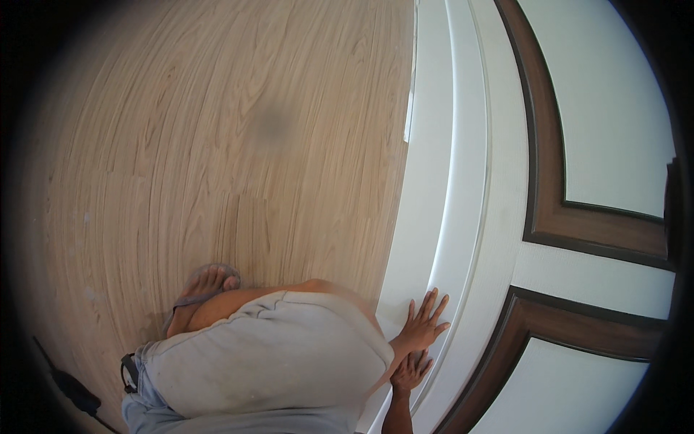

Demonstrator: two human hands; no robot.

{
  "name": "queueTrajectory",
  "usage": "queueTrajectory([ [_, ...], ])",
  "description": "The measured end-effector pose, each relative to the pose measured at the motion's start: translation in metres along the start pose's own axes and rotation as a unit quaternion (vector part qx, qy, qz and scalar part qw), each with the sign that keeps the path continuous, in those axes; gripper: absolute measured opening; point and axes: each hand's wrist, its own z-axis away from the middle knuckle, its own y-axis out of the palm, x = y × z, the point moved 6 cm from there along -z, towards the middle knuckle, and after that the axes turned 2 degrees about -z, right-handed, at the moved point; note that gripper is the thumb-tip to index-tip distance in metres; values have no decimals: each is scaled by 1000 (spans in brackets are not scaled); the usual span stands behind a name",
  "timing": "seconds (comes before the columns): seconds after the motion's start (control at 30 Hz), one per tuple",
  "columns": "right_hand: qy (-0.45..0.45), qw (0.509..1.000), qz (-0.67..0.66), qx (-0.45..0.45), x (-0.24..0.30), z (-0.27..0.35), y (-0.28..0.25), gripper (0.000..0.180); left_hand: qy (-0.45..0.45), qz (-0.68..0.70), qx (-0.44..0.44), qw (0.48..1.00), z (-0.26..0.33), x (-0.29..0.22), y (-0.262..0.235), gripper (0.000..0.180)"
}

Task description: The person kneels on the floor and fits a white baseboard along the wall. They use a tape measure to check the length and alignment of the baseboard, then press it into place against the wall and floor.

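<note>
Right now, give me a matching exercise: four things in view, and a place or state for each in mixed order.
Things:
1. upper hand
2. lower hand
3. sandalled foot
4. brown-framed panel

Places or states:
A. on the wooden floor
B. flat on the white frame, fingers spread
C. far right, beyond the white frame
D. just beneath the other hand, on the white frame

Pairs: 1-B, 2-D, 3-A, 4-C

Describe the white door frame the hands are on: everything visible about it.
The white door frame runs from the top of the view down to the lower edge, between the wood-look floor and a white door with brown-trimmed panels. It looks painted, smooth and stepped in profile. Low down, the left hand presses flat on it with fingers spread; the right hand touches it just below.
</note>
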Motion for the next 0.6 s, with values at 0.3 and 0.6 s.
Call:
queueTrajectory([
  [0.3,9,1000,-8,14,2,-5,-5,42,-5,-9,24,1000,-2,1,2,80],
  [0.6,14,1000,-6,19,1,-1,-14,45,-9,-16,11,1000,5,-3,5,81],
])
